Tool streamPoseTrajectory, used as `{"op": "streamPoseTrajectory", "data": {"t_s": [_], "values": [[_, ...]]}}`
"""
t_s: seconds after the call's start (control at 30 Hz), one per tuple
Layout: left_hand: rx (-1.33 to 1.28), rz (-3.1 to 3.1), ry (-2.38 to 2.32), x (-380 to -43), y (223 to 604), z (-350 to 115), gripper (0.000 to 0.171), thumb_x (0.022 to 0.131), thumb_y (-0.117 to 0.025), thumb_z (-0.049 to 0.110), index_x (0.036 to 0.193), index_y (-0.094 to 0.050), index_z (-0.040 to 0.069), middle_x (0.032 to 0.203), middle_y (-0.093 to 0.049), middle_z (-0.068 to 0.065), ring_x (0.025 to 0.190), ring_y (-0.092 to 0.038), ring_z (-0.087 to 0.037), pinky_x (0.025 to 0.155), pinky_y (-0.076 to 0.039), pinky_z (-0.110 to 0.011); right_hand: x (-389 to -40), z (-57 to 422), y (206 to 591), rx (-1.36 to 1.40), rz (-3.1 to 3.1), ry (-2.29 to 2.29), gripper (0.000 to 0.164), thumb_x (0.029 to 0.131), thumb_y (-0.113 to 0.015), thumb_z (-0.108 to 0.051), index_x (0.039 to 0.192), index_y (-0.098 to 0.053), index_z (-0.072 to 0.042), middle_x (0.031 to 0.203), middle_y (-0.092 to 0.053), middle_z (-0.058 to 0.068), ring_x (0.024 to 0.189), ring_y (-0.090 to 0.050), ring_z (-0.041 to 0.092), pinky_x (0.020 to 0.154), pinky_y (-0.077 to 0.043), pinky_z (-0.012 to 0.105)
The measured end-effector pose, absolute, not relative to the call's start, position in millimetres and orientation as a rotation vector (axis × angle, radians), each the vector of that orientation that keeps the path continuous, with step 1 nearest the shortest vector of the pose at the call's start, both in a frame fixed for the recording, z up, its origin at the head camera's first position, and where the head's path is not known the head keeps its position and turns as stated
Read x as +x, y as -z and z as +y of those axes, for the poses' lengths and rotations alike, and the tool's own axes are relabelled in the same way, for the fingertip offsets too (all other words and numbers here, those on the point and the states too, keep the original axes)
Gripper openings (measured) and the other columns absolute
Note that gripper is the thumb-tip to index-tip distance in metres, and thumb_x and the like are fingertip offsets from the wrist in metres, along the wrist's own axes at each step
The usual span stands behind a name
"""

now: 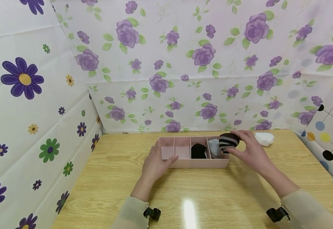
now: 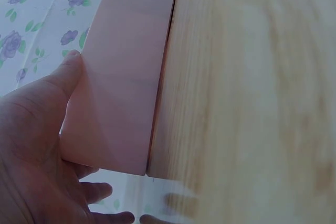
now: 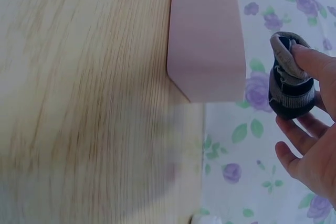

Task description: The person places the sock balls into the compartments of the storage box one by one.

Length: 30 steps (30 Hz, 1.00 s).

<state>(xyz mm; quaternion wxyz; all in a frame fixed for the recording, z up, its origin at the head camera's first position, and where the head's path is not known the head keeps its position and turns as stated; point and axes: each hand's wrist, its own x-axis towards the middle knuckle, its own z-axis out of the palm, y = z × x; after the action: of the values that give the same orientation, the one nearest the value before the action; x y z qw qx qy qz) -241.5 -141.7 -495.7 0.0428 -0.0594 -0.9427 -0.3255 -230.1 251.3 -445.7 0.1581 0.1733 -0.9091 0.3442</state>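
A long pink divided box (image 1: 199, 163) sits on the table. My left hand (image 1: 154, 161) holds its left end, thumb over the front rim; in the left wrist view the fingers reach past the end wall. My right hand (image 1: 250, 149) pinches a rolled striped sock (image 1: 228, 142), dark with grey bands, above the box's right end. In the right wrist view the rolled sock (image 3: 292, 77) is between thumb and fingertips. A black rolled sock (image 1: 198, 151) lies in a middle compartment, and a light grey one (image 1: 214, 148) in the compartment to its right.
A white rolled cloth item (image 1: 264, 139) lies at the back right of the wooden table (image 1: 120, 178). Flowered sheeting (image 1: 160, 105) stands behind the table, with more sheeting on both sides. The two leftmost compartments show bare pink floors.
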Motion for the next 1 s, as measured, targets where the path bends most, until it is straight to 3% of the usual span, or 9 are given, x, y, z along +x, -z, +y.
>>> {"op": "streamPoseTrajectory", "data": {"t_s": [0.27,1.0], "values": [[-0.173,-2.895,0.994,-242.1,497.0,-142.5,0.121,0.096,-0.066,0.081,0.179,-0.013,0.010,0.181,-0.024,-0.017,0.165,-0.023,-0.044,0.124,-0.033,-0.070,-234.7,232.0,446.0,0.527,-2.589,-1.050,0.070,0.098,-0.089,-0.018,0.158,-0.056,-0.002,0.147,-0.051,0.024,0.129,-0.056,0.045,0.104,-0.048,0.069],[-0.174,-2.887,0.999,-239.6,492.5,-141.1,0.119,0.097,-0.068,0.077,0.178,-0.014,0.010,0.180,-0.025,-0.017,0.164,-0.025,-0.046,0.124,-0.033,-0.070,-251.4,180.3,450.5,0.574,-2.605,-1.165,0.072,0.098,-0.089,-0.021,0.159,-0.056,-0.004,0.147,-0.052,0.020,0.125,-0.059,0.038,0.100,-0.052,0.061]]}}
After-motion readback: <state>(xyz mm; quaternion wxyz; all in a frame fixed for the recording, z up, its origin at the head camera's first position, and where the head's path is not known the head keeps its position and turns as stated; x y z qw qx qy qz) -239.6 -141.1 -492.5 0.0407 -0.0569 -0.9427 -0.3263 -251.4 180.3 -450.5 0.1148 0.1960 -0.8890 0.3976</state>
